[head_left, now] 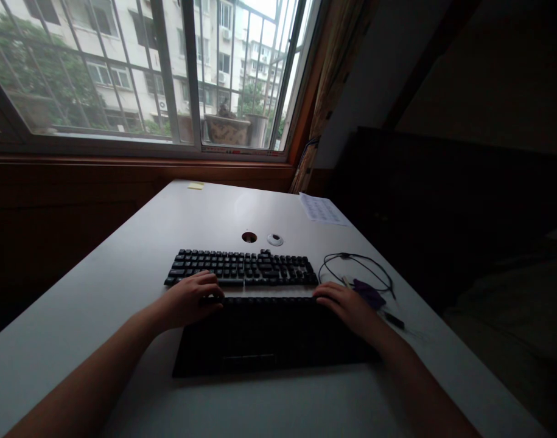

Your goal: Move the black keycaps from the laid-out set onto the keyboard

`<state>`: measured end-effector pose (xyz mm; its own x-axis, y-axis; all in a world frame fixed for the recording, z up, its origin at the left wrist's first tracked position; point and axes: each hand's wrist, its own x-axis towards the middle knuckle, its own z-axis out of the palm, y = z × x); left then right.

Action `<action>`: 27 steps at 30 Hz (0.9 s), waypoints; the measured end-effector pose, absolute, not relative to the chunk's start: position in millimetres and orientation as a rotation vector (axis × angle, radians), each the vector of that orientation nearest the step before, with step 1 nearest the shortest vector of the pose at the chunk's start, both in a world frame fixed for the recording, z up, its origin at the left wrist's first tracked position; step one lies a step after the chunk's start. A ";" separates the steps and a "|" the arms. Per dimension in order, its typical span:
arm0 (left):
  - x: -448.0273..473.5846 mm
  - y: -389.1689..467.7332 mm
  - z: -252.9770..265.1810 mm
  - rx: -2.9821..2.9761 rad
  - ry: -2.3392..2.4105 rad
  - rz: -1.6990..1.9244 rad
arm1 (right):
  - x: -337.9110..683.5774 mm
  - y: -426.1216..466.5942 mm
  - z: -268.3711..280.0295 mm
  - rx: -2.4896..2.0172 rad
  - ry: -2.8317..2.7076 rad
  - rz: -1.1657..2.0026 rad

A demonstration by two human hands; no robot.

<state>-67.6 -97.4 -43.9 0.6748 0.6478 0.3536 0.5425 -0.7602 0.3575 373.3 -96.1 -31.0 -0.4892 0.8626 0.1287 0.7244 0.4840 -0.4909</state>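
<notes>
A flat black panel [278, 340] is in front of me on the white desk, with a row of small dark bumps along its far edge. My left hand [193, 298] is closed at the panel's far left corner, fingers curled over and thumb below. At the far right corner my right hand [346, 304] grips the panel the same way, thumb hidden. Just beyond lies a black keyboard [241, 267] with rows of dark keys. Some paler gaps show among the keys on its right side. A strip of desk separates the keyboard from the panel.
A coiled black cable [367, 258] and a purple cloth-like item [368, 294] lie right of the keyboard, with a small black stick-shaped object [394, 320] nearby. Farther back are a desk hole [249, 237], a round white cover [275, 239], a printed sheet [322, 210] and yellow notes [196, 185].
</notes>
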 end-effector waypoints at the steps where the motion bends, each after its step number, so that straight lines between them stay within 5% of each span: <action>1: -67.4 -97.5 -43.7 2.665 0.962 0.689 | 373.4 -96.6 -32.4 -1.336 -2.361 0.536; 27: -68.4 -95.6 -45.1 2.673 0.922 0.720 | 350.7 -105.0 -24.2 -1.483 -2.553 0.139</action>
